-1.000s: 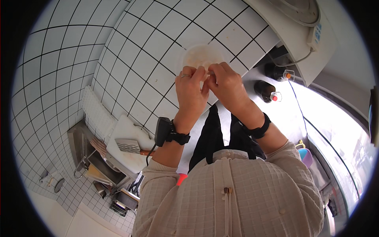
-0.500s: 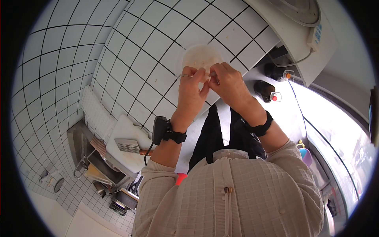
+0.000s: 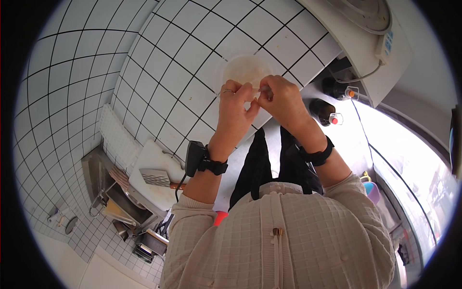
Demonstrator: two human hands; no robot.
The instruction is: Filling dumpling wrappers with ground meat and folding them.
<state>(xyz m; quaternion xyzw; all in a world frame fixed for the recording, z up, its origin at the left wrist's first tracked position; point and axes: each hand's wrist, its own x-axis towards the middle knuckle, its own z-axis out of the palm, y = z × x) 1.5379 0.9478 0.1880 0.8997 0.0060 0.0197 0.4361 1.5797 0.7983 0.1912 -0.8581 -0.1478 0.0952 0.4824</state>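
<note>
A translucent bowl with something pale in it stands on the white tiled counter. Just over its near rim, my left hand and my right hand meet, fingertips almost touching. Each has thumb and fingers closed in a pinch. A small pale bit seems to lie between the fingertips, too small and half hidden to name. A ring is on my left hand, and black straps circle both wrists, the left one carrying a black box.
Left of me, a white cutting board holds a broad patterned blade with a wooden handle, near a metal sink. Two dark swing-top bottles, one nearer and one farther, stand at right. A white power strip lies beyond.
My fingers have shifted slightly at the bowl's near rim, with the right hand's fingertips curling a little differently. Both hands stay pinched together, and everything around them looks the same.
</note>
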